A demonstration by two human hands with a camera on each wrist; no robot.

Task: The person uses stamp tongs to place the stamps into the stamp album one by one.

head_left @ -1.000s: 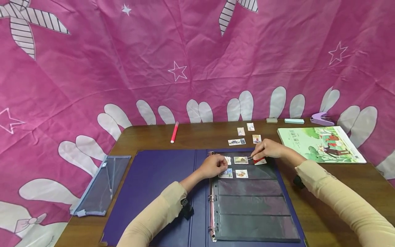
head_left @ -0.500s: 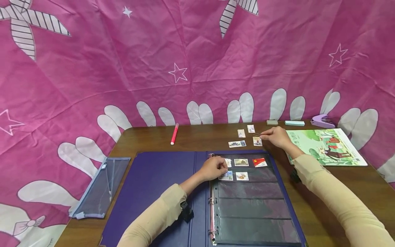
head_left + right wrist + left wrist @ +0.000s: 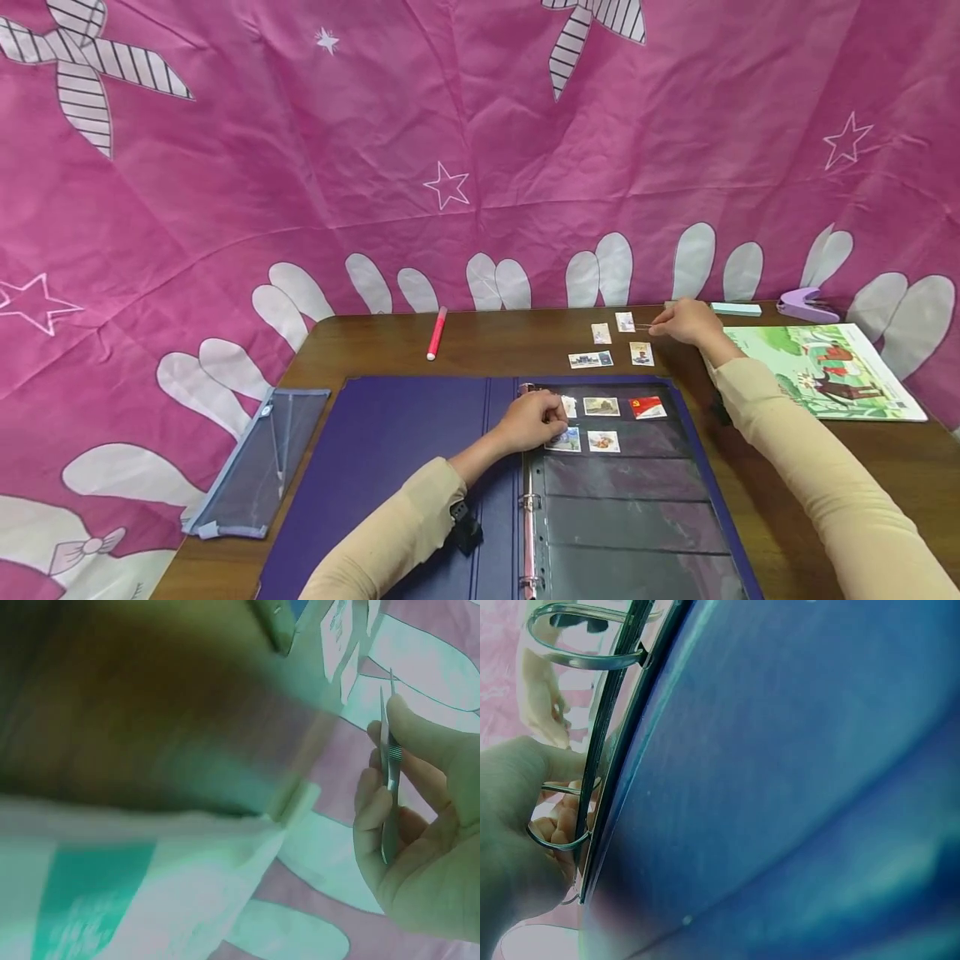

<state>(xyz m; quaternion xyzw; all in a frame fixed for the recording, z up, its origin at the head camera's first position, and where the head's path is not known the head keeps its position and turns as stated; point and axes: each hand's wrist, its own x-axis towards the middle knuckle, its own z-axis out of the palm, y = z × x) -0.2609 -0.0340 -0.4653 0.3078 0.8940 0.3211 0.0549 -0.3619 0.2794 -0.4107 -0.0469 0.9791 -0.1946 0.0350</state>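
In the head view my right hand (image 3: pixel 686 323) holds a pair of tweezers (image 3: pixel 643 327), their tips beside a small stamp (image 3: pixel 626 322) on the table. The right wrist view shows thumb and fingers gripping the metal tweezers (image 3: pixel 390 761), whose tips stand slightly apart with nothing between them. My left hand (image 3: pixel 531 422) rests, fingers bent, at the upper left of a black stamp page (image 3: pixel 622 479) in an open blue ring binder (image 3: pixel 405 467). It partly covers two stamps; whether it pinches anything is hidden. Beside it are a building stamp (image 3: pixel 602 407), a red flag stamp (image 3: pixel 647 407) and another stamp (image 3: pixel 603 442).
Loose stamps lie behind the binder, including a long one (image 3: pixel 590 360). A picture book (image 3: pixel 832 371), a purple hole punch (image 3: pixel 807 306) and a pale blue box (image 3: pixel 736 309) are at the right. A red marker (image 3: pixel 437 333) and a mesh zip pouch (image 3: pixel 262 462) are leftward.
My right hand has moved from the red flag stamp on the page back to the loose stamps, tweezers still in it. The flag stamp stays in the top row. The left hand keeps its place.
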